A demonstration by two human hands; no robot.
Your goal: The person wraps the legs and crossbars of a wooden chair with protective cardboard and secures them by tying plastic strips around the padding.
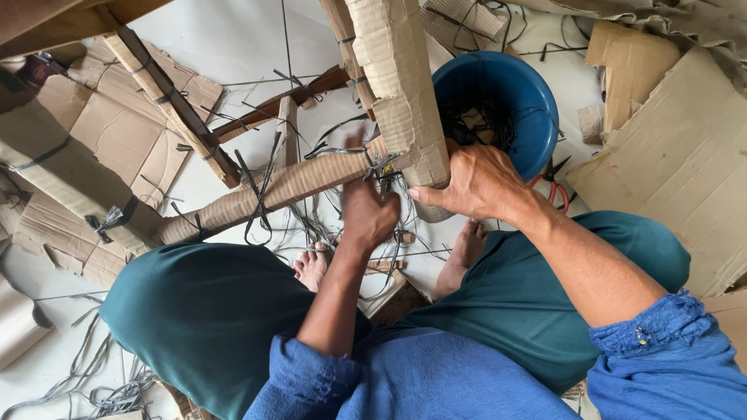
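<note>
Your right hand (478,183) is wrapped around the lower end of the cardboard-wrapped leg (401,93), fingers curled onto its side and thumb pointing left, so that grip is closed on the cardboard. Your left hand (367,214) is bunched up right at the joint where the strap knot (381,167) sits; the fingers look pinched together on something there, but honestly you can't tell exactly what, since the back of the hand hides it.

Just behind your right hand there's a blue bucket (529,93), round, open on top, with a dark tangle of strapping scraps lying in the bottom. Red-handled scissors (554,183) lie on the floor beside it, touching its lower edge or near enough.

That leg you're holding runs from the top of the view down toward your hands, tilted a bit, long axis roughly up-down. A second wrapped rail (272,194) meets it at the knot and stretches off to the lower left, nearly crossways. Loose grey straps (101,389) and flat cardboard sheets (677,155) are scattered all around your knees.
</note>
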